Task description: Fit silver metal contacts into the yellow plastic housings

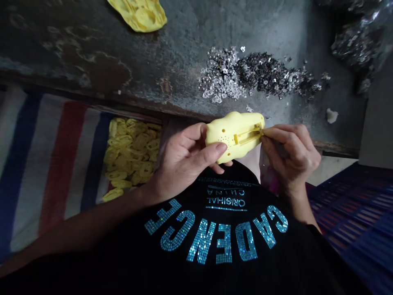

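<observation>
1. Two bare hands at work, and one yellow casing (233, 125) between them, held up in front of the worktop's near edge, above the black shirt (123, 254).
2. Left hand (184, 159) has a firm hold on the casing's left end, thumb pressed across its face.
3. Right hand (293, 149) is in a narrow pinch at the far end of the one long slot (247, 138); can't tell whether anything sits between those fingertips.
4. Up top, one yellow shell (144, 16) on the grey worktop (178, 53); lower left, a pile of yellow pieces (132, 151), too many to count, beside one striped sheet (61, 164).
5. One long heap of metal bits (258, 76), uncountable, spreads just beyond the casing, strays around it.
6. Right side: one white lump (331, 116), a clear bag (356, 45) behind, a blue crate (353, 221) below.
7. Widest stretch of worktop runs left of the heap; the crate crowds the right forearm.
</observation>
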Tool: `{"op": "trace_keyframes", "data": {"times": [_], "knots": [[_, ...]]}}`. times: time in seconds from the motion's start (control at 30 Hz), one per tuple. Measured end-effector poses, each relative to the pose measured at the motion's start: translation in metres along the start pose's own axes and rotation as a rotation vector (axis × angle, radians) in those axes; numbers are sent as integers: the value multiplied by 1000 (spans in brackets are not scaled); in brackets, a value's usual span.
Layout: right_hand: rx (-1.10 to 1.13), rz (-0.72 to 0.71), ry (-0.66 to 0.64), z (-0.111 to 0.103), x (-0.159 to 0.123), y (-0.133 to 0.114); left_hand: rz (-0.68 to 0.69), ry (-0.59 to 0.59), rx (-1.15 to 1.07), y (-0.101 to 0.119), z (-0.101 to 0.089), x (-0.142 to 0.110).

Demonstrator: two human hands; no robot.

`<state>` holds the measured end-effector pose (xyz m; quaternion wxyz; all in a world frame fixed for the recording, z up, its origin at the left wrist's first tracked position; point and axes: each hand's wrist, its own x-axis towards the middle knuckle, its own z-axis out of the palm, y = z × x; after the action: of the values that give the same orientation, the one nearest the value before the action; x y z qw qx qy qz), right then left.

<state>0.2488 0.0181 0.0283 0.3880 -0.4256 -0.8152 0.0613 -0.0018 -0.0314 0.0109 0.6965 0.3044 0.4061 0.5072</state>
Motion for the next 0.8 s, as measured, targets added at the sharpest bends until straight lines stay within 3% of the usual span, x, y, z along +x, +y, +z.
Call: {"op": "trace_keyframes", "data": {"times": [0.13,0.27,0.37,0.5,0.67,0.8], "knots": [[181,149,-17,-3,5,9,15,8,45,4,3,-2],[470,343,-304,-7,14,29,75,18,192,10,7,-7],[527,345,-400,-6,17,37,173,-18,335,11,7,-9],[521,272,-269,2,8,35,279,-157,364,10,5,-8],[444,57,5,12,-15,35,141,-390,517,19,4,2],[344,-37,127,13,-29,38,172,-629,683,25,8,16]]}}
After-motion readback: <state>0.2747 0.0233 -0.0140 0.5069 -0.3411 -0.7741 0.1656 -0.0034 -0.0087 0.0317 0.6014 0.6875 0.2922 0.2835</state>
